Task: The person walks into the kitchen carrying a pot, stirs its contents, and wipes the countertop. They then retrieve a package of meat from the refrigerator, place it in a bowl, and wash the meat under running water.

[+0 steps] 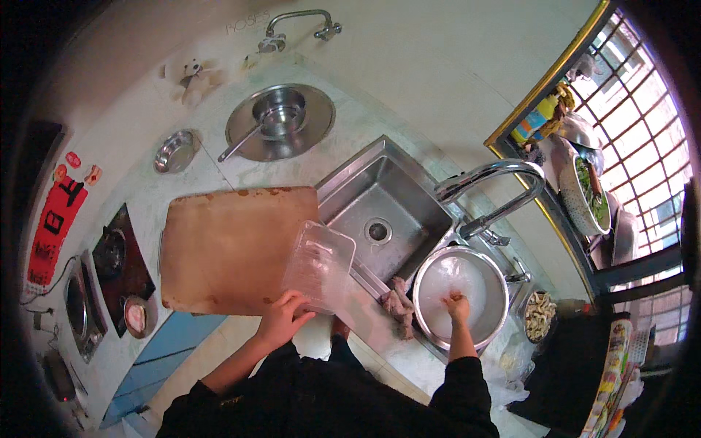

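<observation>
My left hand (285,320) is at the near edge of a clear plastic tray (320,263), which lies tilted across the right end of a wooden cutting board (235,246). Its fingertips touch the tray's near corner; whether they grip it cannot be told. My right hand (456,305) is in a round steel basin (498,323) of cloudy water, its fingers curled and partly hidden. The basin stands in the right part of the sink. To its left, a pinkish cloth (398,307) hangs over the sink's edge.
A steel sink bowl (402,230) with a drain lies ahead, under a chrome faucet (493,175). Behind the board are a steel bowl (175,152) and a pan in a round basin (241,117). A bowl of cut mushrooms (539,316) and plastic bags (506,378) are at right.
</observation>
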A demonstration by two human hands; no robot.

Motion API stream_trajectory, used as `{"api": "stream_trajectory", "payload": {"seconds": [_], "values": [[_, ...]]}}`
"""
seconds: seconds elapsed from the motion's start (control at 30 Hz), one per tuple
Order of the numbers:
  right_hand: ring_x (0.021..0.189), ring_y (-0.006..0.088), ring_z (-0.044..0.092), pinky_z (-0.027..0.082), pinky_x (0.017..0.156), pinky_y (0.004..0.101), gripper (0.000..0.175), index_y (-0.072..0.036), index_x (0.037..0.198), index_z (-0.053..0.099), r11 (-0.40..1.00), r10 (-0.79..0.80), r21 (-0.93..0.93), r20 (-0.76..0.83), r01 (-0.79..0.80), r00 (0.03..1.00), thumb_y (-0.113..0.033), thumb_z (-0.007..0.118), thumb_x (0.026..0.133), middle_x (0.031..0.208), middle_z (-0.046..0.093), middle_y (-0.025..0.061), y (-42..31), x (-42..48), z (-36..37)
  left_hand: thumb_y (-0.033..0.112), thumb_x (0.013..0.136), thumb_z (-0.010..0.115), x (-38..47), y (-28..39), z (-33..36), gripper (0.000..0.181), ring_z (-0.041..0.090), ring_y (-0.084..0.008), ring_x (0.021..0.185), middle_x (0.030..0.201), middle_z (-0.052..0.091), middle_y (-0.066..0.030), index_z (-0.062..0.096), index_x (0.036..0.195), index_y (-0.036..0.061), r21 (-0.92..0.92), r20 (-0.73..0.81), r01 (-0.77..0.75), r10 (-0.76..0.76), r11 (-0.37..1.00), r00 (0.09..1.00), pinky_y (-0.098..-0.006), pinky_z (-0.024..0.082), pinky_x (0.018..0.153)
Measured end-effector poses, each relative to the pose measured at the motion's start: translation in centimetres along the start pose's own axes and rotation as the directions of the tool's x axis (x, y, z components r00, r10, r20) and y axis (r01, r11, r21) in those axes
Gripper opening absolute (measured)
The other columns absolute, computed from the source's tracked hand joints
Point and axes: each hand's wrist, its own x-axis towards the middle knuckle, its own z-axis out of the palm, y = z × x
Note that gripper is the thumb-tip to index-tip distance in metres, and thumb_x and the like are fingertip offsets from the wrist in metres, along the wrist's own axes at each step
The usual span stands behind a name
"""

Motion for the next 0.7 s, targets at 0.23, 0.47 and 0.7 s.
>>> {"api": "stream_trajectory", "payload": {"seconds": [0.23,0.47,0.7], "values": [[0.089,0.0312,0.056,0.044,0.078,0.0365,0.045,-0.004,0.106,0.052,0.907,-0.228,-0.393,-0.152,0.153,0.962,-0.028,0.064,0.069,0.099,0.057,0.0194,1.3,2.8,2.6,0.019,0.072,0.066,0.8,3.0,2.0,0.026,0.058,-0.0227,0.075,0.094,0.053,-0.0086,0.059,0.092,0.0048,-0.086,-0.021,0.074,-0.076,0.994,0.997,-0.0316,0.047,0.066],[0.093,0.0338,0.052,0.043,0.08,0.0397,0.025,0.001,0.09,0.061,0.865,-0.419,-0.378,-0.18,0.33,0.89,-0.012,0.061,0.068,0.103,0.053,0.0227,-5.6,-2.3,-0.3,0.021,0.075,0.064,0.7,2.8,1.8,0.025,0.058,-0.0233,0.078,0.095,0.053,-0.0082,0.058,0.094,0.0061,-0.043,-0.041,0.088,-0.089,0.995,0.995,-0.0325,0.047,0.068],[0.089,0.0241,0.055,0.044,0.079,0.0317,0.033,-0.004,0.109,0.055,0.725,-0.624,0.365,-0.011,0.584,0.781,-0.012,0.06,0.077,0.098,0.057,0.0137,-15.3,-10.0,3.7,0.021,0.076,0.062,-0.4,1.7,1.2,0.026,0.057,-0.0247,0.082,0.095,0.052,-0.0086,0.057,0.095,0.0052,-0.063,-0.079,0.063,-0.068,0.996,0.995,-0.0322,0.047,0.07]]}}
